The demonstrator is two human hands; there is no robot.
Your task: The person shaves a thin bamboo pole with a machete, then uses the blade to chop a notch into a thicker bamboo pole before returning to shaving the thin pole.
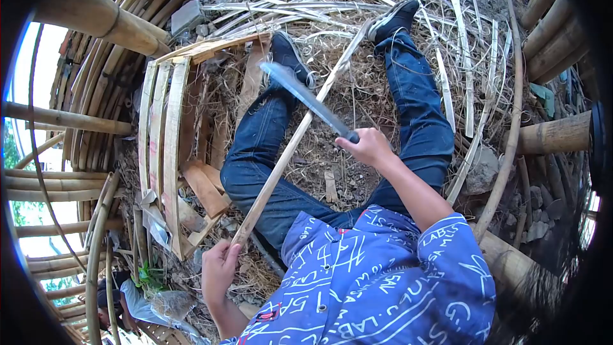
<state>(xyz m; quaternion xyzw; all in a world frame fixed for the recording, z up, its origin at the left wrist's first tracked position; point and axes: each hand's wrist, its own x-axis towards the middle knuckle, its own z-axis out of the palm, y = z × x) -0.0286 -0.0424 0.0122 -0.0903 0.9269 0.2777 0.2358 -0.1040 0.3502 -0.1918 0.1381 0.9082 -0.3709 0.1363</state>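
Observation:
My left hand [220,267] is closed round the near end of a long, pale bamboo strip [276,174]. The strip slants away between my legs, its far end close to my right shoe [394,19]. In my right hand [368,147] I grip the dark handle of a machete [306,97]. Its long blade points up and to the left and crosses over the strip in this view. The blade tip lies over my left shoe [290,57].
A wooden crate [171,140] stands left of my legs. Split bamboo strips [464,57] and curly shavings litter the ground ahead and to the right. Bamboo poles [96,16] frame both sides. A rock [483,169] sits at right. Another person [118,300] is partly visible at lower left.

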